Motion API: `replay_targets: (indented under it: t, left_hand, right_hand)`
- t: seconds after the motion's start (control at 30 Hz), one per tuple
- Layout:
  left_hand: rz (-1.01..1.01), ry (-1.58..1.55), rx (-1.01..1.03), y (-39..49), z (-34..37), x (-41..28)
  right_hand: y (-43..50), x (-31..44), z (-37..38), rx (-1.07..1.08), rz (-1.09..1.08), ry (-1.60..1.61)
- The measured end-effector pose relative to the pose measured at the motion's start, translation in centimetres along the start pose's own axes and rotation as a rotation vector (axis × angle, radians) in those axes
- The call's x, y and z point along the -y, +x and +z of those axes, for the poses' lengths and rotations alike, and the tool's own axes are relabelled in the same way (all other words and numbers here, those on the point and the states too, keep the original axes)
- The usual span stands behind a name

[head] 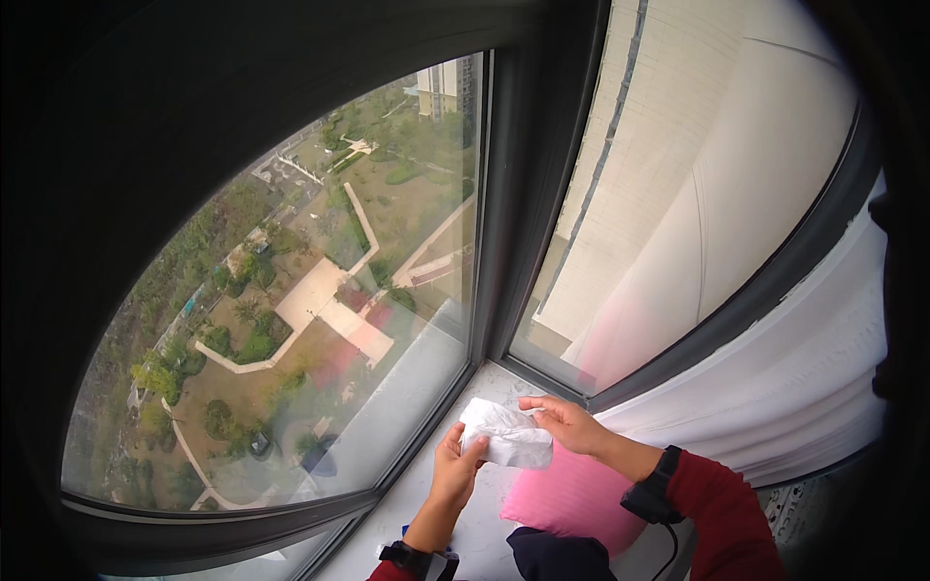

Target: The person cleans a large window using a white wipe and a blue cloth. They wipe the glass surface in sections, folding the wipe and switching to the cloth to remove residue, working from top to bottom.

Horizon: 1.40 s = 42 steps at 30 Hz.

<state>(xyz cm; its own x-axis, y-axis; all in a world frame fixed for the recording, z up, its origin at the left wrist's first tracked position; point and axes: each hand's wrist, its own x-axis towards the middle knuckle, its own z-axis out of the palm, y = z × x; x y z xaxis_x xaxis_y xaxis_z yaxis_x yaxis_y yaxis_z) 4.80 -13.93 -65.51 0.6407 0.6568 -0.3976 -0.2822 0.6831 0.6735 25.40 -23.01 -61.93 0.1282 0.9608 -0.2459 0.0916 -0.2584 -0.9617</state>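
Observation:
A crumpled white tissue or thin cloth is held up over the marble-look window sill. My left hand grips its lower left side, thumb on the near face and fingers behind. At its upper right is my right hand, with the fingers extended along the edge; whether they pinch the material cannot be told. Below and to the right of the white piece lies a pink cushion, partly hidden by my right forearm and by dark fabric at the bottom.
Dark-framed window panes meet at a corner post in front of me, with grounds far below outside. A white curtain hangs at the right. A small blue item, mostly hidden, lies by my left wrist. A cable hangs from the device on my right wrist.

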Motion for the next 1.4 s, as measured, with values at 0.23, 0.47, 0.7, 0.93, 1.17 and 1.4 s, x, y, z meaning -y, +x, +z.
replay_targets:
  t: [0.23, 0.47, 0.7, 0.93, 1.17, 1.4]
  left_hand:
    - [0.269, 0.102, 0.154, 5.1, -2.3, 1.7]
    - [0.287, -0.084, 0.348, 5.8, -1.0, 2.8]
    - [0.358, 0.009, 0.454, 5.4, -1.4, 2.5]
    - [0.31, -0.1, 0.334, 4.4, -2.4, 3.8]
    - [0.363, -0.108, 0.294, 4.1, -4.0, 2.8]
    - [0.347, -0.18, 0.242, 1.9, -4.8, 1.3]
  right_hand:
    - [2.9, -3.4, 3.7, -0.115, -0.43, -0.463]
    - [2.4, -1.9, 1.2, -0.409, -0.792, -0.922]
    - [-0.9, 21.5, -12.8, -1.342, -1.172, -1.75]
    - [-4.5, 36.1, -21.8, -1.846, -0.677, -1.84]
    - [2.6, 26.5, -21.5, -1.501, -0.867, -2.051]
    - [7.0, 11.3, -18.4, -1.201, -0.858, -2.077]
